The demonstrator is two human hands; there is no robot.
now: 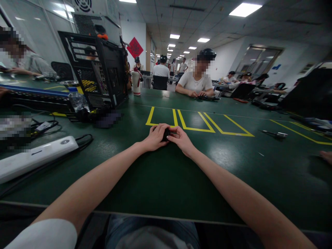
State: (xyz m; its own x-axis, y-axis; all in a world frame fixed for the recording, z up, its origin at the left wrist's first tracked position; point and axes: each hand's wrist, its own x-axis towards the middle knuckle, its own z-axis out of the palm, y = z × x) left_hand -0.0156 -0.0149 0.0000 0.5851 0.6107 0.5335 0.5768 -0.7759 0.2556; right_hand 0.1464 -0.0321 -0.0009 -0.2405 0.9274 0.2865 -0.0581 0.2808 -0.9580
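Note:
Both arms stretch forward over a dark green table (166, 180). A small black object (166, 135), too dark to name, sits between my two hands at the near edge of the yellow taped boxes. My left hand (156, 137) curls over it from the left, fingers closed round it. From the right, my right hand (180, 139) pinches its side with thumb and fingertips. The fingers hide much of the object.
An open black computer case (112, 69) stands at the back left, near a paper cup (136, 82). A white power strip (38, 155) with cables lies left. Yellow tape (195, 129) marks boxes ahead. A metal tool (276, 134) lies right. A person (196, 81) sits opposite.

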